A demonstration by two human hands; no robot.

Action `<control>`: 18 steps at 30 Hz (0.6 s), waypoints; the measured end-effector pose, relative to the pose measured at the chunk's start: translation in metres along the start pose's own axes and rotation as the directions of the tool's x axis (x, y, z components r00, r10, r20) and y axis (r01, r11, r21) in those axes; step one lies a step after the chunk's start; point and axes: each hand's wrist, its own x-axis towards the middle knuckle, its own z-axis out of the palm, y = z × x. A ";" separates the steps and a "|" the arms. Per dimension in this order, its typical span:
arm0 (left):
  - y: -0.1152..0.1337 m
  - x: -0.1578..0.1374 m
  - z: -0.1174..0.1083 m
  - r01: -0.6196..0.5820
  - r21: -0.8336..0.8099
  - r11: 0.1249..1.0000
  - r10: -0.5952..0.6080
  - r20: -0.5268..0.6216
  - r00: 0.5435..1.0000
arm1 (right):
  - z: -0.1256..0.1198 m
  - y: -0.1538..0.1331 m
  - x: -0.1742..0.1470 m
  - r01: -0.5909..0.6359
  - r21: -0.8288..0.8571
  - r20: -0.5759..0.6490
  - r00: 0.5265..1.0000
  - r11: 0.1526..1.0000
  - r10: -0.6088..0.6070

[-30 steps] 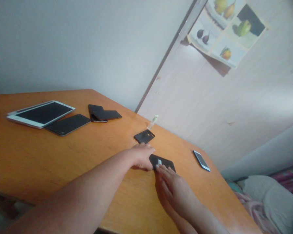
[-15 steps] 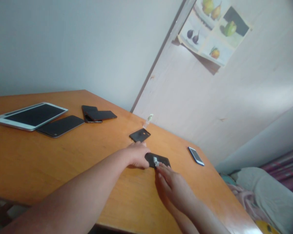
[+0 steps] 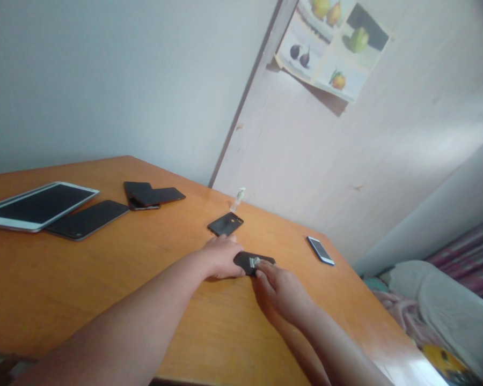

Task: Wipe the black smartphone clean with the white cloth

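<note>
A black phone lies on the wooden table. My left hand grips its left end, thumb and fingers on opposite edges. With closed fingers, my right hand presses a small white wipe onto the phone's surface. Part of the wipe is hidden under the fingertips. Just beyond my left hand rests a black phone case with a cutout. Behind the case stands a small clear spray bottle.
At the left lie a white tablet and a dark tablet, their edges overlapping. Two dark phones are stacked farther back. Near the right edge is a white-fronted phone. Bedding is beyond that edge.
My right hand and the wipe have shifted slightly left across the phone toward its middle. My left hand keeps its grip. The whole view has turned slightly.
</note>
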 end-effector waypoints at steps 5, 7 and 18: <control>-0.002 0.001 0.001 -0.016 0.009 1.000 0.015 0.010 1.000 | 0.001 -0.002 -0.030 0.004 0.026 -0.020 1.000 1.000 -0.003; -0.001 0.001 0.000 -0.016 0.013 1.000 0.016 0.015 1.000 | 0.003 0.003 -0.023 -0.014 0.004 -0.031 0.999 1.000 0.015; -0.003 0.002 0.001 -0.019 0.007 1.000 0.019 0.015 1.000 | 0.000 0.011 -0.014 -0.100 -0.123 -0.006 0.995 0.987 0.100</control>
